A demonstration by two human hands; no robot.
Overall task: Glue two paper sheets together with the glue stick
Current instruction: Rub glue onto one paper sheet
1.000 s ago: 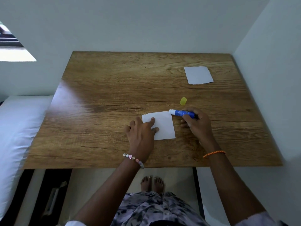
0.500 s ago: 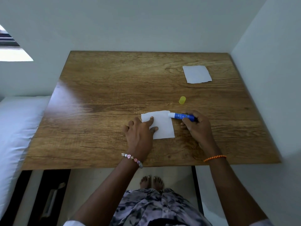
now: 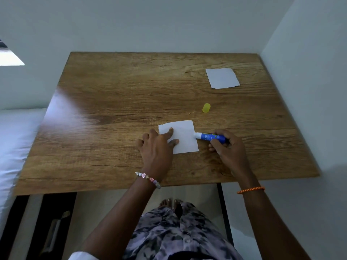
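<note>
My left hand [image 3: 156, 147] lies flat and unclenched on the near paper sheet [image 3: 185, 136], fingers spread over its left half, pinning it to the wooden table [image 3: 112, 109]; that is the same hold as a second ago. My right hand [image 3: 228, 147] is wrapped around the blue glue stick [image 3: 210, 136], gripping the barrel at its rear end. The stick lies nearly level, pointing left toward my other hand, and its white tip touches the right edge of the sheet about halfway down that edge. A second ago the tip sat at the sheet's far right corner; half a second ago it was just below that corner; now it is lower again along the same edge, closer to me, and my right hand has come nearer with it. The yellow cap [image 3: 206, 107] lies on the table just beyond my right hand, apart from it. The second paper sheet [image 3: 222, 78] rests farther out past the cap, well apart from both hands, in the same place as before.
</note>
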